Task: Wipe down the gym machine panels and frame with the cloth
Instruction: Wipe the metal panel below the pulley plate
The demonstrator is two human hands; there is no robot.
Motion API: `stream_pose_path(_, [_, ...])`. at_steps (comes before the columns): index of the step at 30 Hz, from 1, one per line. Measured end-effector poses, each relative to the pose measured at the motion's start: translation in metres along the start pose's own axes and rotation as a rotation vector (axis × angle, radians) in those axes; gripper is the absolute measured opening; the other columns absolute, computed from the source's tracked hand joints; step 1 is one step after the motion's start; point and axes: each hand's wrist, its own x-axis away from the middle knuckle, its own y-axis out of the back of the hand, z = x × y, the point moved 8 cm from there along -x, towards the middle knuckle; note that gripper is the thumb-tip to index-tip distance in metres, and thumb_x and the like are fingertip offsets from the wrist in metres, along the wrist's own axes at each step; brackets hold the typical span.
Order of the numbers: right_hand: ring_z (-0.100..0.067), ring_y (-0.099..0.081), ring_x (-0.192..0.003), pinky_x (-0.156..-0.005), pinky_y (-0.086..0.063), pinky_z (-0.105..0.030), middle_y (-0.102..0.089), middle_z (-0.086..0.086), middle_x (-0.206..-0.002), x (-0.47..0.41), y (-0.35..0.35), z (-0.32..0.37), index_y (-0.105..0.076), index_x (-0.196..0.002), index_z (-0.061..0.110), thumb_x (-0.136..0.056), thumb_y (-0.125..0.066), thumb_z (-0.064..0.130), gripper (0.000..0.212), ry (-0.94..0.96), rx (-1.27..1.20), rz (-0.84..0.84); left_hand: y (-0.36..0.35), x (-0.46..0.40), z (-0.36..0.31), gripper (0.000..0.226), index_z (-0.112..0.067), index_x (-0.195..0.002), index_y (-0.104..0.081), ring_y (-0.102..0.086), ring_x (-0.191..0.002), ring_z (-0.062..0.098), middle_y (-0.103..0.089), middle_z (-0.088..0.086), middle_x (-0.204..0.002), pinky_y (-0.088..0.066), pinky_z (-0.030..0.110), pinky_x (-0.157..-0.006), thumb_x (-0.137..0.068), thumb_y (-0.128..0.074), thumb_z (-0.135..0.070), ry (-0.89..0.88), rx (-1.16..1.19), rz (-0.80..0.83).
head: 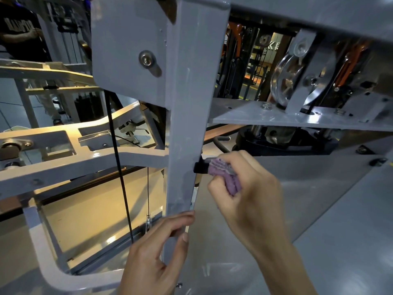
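**Cloth at the upright post of the machine frame**

The purple cloth [227,175] sits bunched in the right hand [251,188], just right of the grey upright post [187,124] at about mid-height of the view. The fingers [219,186] are curled tightly around it — closed to a fist-like grip, with folds of fabric showing between thumb and forefinger. The leading edge of the cloth touches a small black fitting [200,167] that projects from the right edge of the post.

The left hand [157,254] lies lower down, wrapped around the same post. Its fingers [180,218] fold across the front face and its thumb rests along the right edge; the grip is narrow, closed on the metal and on nothing else.

Outward from the post: a grey plate [127,52] with a bolt [146,59] is fixed to its upper left, and a black cable [119,167] hangs down to its left, in front of pale frame arms [63,165]. To the right, a horizontal shelf [276,120] carries a bright metal pulley [286,81] in its bracket. Below the right hand spreads a broad grey panel [319,188] (its surface shows dull reflections). A person in a dark shirt [19,28] stands at far upper left, partly cut off by the picture's edge.
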Motion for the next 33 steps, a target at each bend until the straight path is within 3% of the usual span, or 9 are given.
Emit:
stream_pose_path(5, [-0.025, -0.043, -0.058, -0.047, -0.044, -0.038, -0.050, 0.003, -0.078, -0.002, -0.005, 0.015, -0.061, -0.082, 0.023, -0.076, -0.057, 0.022, 0.008, 0.142, 0.123, 0.073, 0.001, -0.001, -0.003, 0.024, -0.035, -0.113, -0.072, -0.067, -0.113, 0.001, -0.068, -0.025, -0.126, -0.053, 0.017, -0.092, -0.095, -0.063, -0.023, -0.002, 0.009, -0.023])
stream_pose_path(10, [-0.026, -0.055, -0.065, -0.055, -0.047, -0.041, -0.058, 0.005, -0.082, -0.005, 0.007, -0.003, -0.066, -0.085, 0.020, -0.084, -0.063, 0.023, 0.004, 0.037, 0.082, -0.031, 0.008, -0.003, -0.002, 0.028, -0.044, -0.116, -0.069, -0.063, -0.117, -0.005, -0.066, -0.031, -0.127, -0.051, 0.010, -0.090, -0.094, -0.053, -0.040, 0.024, 0.024, -0.036])
stream_pose_path(14, [-0.023, -0.058, -0.061, -0.047, -0.048, -0.035, -0.064, 0.006, -0.084, 0.002, -0.019, 0.023, -0.068, -0.089, 0.022, -0.079, -0.061, 0.025, 0.013, 0.174, 0.089, 0.077, 0.011, -0.003, -0.001, 0.025, -0.041, -0.115, -0.070, -0.065, -0.115, -0.004, -0.066, -0.029, -0.126, -0.057, 0.016, -0.084, -0.095, -0.055, -0.038, 0.007, 0.027, -0.047])
stream_pose_path(17, [-0.019, -0.062, -0.065, -0.051, -0.050, -0.035, -0.066, 0.008, -0.084, 0.000, 0.000, 0.010, -0.068, -0.090, 0.027, -0.078, -0.065, 0.028, 0.013, 0.052, 0.073, -0.008, 0.011, -0.001, 0.000, 0.027, -0.039, -0.117, -0.070, -0.065, -0.117, 0.000, -0.067, -0.027, -0.127, -0.053, 0.016, -0.092, -0.095, -0.054, -0.037, 0.002, 0.019, -0.033])
stream_pose_path(20, [-0.013, -0.054, -0.061, -0.052, -0.046, -0.032, -0.062, 0.010, -0.076, -0.004, 0.019, -0.002, -0.065, -0.086, 0.026, -0.075, -0.070, 0.026, 0.012, -0.047, 0.057, -0.124, 0.010, -0.001, 0.007, 0.028, -0.045, -0.118, -0.068, -0.064, -0.118, -0.002, -0.066, -0.030, -0.128, -0.053, 0.018, -0.093, -0.094, -0.053, -0.040, 0.042, 0.024, -0.024])
stream_pose_path(25, [-0.018, -0.048, -0.058, -0.048, -0.039, -0.032, -0.053, 0.010, -0.072, 0.003, -0.001, 0.008, -0.058, -0.086, 0.023, -0.078, -0.059, 0.032, 0.012, -0.005, 0.077, -0.082, 0.009, -0.005, -0.002, 0.028, -0.040, -0.116, -0.070, -0.063, -0.119, -0.002, -0.066, -0.029, -0.127, -0.050, 0.012, -0.094, -0.094, -0.053, -0.037, 0.017, 0.038, -0.027])
stream_pose_path(28, [-0.019, -0.051, -0.057, -0.047, -0.040, -0.031, -0.058, 0.008, -0.074, 0.001, 0.000, 0.012, -0.060, -0.087, 0.022, -0.078, -0.058, 0.033, 0.014, 0.026, 0.090, -0.071, 0.006, -0.005, -0.003, 0.025, -0.040, -0.113, -0.070, -0.062, -0.118, -0.005, -0.066, -0.031, -0.126, -0.049, 0.010, -0.093, -0.094, -0.054, -0.037, 0.026, 0.038, -0.025])
stream_pose_path(33, [-0.021, -0.047, -0.052, -0.044, -0.033, -0.026, -0.055, 0.006, -0.070, 0.003, -0.006, 0.024, -0.060, -0.082, 0.021, -0.075, -0.056, 0.031, 0.012, 0.120, 0.185, -0.022, -0.002, -0.007, -0.008, 0.027, -0.041, -0.112, -0.071, -0.064, -0.113, -0.005, -0.067, -0.030, -0.122, -0.048, 0.009, -0.091, -0.093, -0.062, -0.023, 0.029, 0.031, -0.019])
